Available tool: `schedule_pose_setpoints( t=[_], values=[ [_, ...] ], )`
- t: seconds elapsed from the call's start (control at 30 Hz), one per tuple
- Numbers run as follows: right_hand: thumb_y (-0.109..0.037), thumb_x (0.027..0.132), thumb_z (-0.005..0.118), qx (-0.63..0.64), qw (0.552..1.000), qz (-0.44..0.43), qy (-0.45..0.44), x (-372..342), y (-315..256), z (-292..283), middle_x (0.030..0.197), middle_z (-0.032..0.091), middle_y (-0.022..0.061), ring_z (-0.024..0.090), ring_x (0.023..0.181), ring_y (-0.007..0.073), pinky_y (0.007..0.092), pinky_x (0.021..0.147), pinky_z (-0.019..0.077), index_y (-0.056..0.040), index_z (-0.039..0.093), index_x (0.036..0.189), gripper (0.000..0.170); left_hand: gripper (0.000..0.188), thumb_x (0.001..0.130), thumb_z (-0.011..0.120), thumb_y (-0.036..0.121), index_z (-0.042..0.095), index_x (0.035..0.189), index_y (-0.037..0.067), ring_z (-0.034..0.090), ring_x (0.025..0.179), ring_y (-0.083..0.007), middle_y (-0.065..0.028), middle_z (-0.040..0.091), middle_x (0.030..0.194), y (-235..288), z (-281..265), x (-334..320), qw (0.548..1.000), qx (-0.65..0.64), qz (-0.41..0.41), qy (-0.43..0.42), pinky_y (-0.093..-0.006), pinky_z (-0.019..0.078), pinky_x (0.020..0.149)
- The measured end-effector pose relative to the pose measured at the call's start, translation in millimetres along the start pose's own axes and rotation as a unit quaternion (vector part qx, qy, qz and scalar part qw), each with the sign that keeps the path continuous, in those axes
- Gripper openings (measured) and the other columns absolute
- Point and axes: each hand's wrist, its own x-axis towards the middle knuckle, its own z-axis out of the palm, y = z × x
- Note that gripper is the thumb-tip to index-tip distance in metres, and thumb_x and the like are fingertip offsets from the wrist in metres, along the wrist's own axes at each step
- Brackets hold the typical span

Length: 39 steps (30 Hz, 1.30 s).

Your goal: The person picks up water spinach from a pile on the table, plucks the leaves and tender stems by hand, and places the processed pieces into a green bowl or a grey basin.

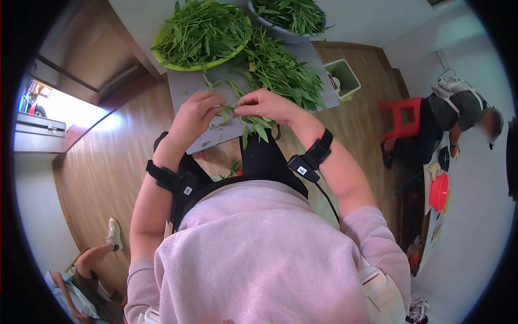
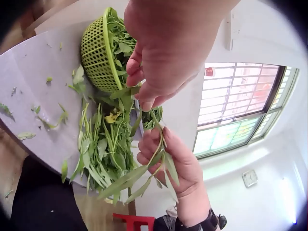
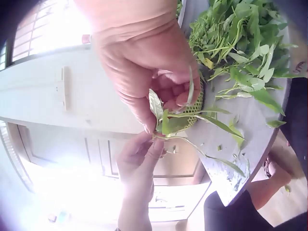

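Both hands meet over the near edge of a grey table [image 1: 178, 86], a leafy green stem [image 2: 161, 154] between them. The right hand [image 1: 272, 107] holds the stem, its long leaves hanging below the fingers. With thumb and fingers the left hand [image 1: 195, 116] pinches the stem's other end, close to the right fingertips. In the right wrist view, the right hand [image 3: 149, 62] has curled fingers around the stem, and the left hand [image 3: 137, 166] pinches it just below. A pile of loose greens [image 1: 286, 75] lies beyond the right hand.
A yellow-green basket [image 1: 202, 66] full of greens and a second greens-filled basin [image 1: 288, 35] stand at the back. A pale bin [image 1: 345, 78] is right of the table. One person sits at lower left; another bends at the right near a red stool [image 1: 402, 116]. Leaf scraps dot the tabletop.
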Motion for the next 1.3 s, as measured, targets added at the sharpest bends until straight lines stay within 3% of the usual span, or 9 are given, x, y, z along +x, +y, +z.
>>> schedule_pose_setpoints(
  t=[0.1,0.2,0.3,0.6,0.77,1.03,1.1,1.17,1.3],
  values=[
    [-0.024,0.087,0.062,0.017,1.000,-0.014,-0.009,-1,5,3,0.085,0.064,-0.0017,0.052,0.078,0.0038,0.0197,0.069,0.0404,-0.0028,0.067,0.098,0.024,0.015,0.077,0.063,0.001,0.065,0.092,0.002,0.059,0.079,-0.0263,-0.0118,0.062,0.084,-3,5,-7,0.999,-0.015,-0.032,-0.030,-0.0329,0.0466,0.069],
    [-0.024,0.089,0.060,0.064,0.997,0.015,0.037,-4,5,3,0.087,0.064,-0.0011,0.053,0.081,0.0039,0.0201,0.072,0.0417,-0.0029,0.067,0.098,0.025,0.011,0.077,0.062,0.001,0.065,0.088,-0.001,0.058,0.073,-0.0258,-0.0118,0.060,0.079,4,5,-15,0.995,-0.064,-0.079,-0.025,-0.0323,0.0450,0.065],
    [-0.025,0.090,0.059,0.041,0.998,-0.014,0.049,-10,7,-1,0.090,0.064,0.0000,0.054,0.083,0.0048,0.0200,0.076,0.0426,-0.0031,0.066,0.100,0.025,0.010,0.078,0.062,0.000,0.064,0.087,-0.002,0.059,0.074,-0.0245,-0.0116,0.061,0.079,8,4,-23,0.988,-0.094,-0.121,-0.028,-0.0304,0.0453,0.066],
    [-0.024,0.089,0.059,-0.041,0.997,-0.062,-0.007,-20,5,0,0.089,0.065,0.0018,0.056,0.086,0.0066,0.0216,0.079,0.0433,-0.0029,0.064,0.104,0.026,0.011,0.079,0.061,-0.001,0.065,0.089,-0.002,0.060,0.075,-0.0212,-0.0096,0.063,0.082,9,3,-33,0.985,-0.104,-0.135,-0.021,-0.0286,0.0461,0.067],
    [-0.020,0.089,0.058,-0.090,0.993,-0.075,-0.019,-23,4,1,0.083,0.064,0.0013,0.057,0.078,0.0072,0.0230,0.074,0.0448,-0.0013,0.064,0.100,0.022,0.010,0.080,0.060,-0.001,0.065,0.089,-0.002,0.060,0.075,-0.0206,-0.0096,0.062,0.081,9,3,-36,0.985,-0.093,-0.143,-0.028,-0.0281,0.0459,0.066],
    [-0.017,0.088,0.057,-0.149,0.988,-0.043,-0.015,-27,-4,6,0.079,0.064,0.0027,0.057,0.075,0.0080,0.0243,0.072,0.0456,-0.0015,0.062,0.103,0.021,0.010,0.080,0.060,-0.001,0.065,0.089,-0.002,0.059,0.074,-0.0192,-0.0096,0.062,0.080,8,6,-37,0.982,-0.107,-0.145,-0.050,-0.0276,0.0450,0.065],
    [-0.017,0.089,0.057,-0.137,0.990,-0.031,-0.018,-24,1,5,0.083,0.064,0.0036,0.057,0.077,0.0088,0.0249,0.073,0.0457,-0.0014,0.061,0.103,0.021,0.011,0.079,0.062,0.001,0.066,0.089,-0.001,0.058,0.070,-0.0250,-0.0118,0.060,0.078,9,7,-35,0.984,-0.105,-0.134,-0.046,-0.0308,0.0457,0.064],
    [-0.017,0.087,0.058,-0.142,0.976,-0.123,0.109,-20,14,6,0.091,0.062,0.0051,0.056,0.083,0.0121,0.0266,0.077,0.0454,-0.0028,0.062,0.102,0.020,0.011,0.080,0.061,0.001,0.066,0.089,-0.001,0.059,0.072,-0.0212,-0.0104,0.061,0.079,7,8,-36,0.983,-0.105,-0.143,-0.050,-0.0288,0.0450,0.064],
    [-0.016,0.085,0.061,-0.217,0.932,-0.198,0.211,-37,0,4,0.096,0.059,0.0058,0.056,0.088,0.0163,0.0286,0.081,0.0448,-0.0046,0.063,0.096,0.016,0.011,0.081,0.060,0.000,0.066,0.090,-0.002,0.060,0.072,-0.0166,-0.0087,0.062,0.079,3,11,-39,0.976,-0.115,-0.176,-0.047,-0.0268,0.0442,0.064]
  ],
)
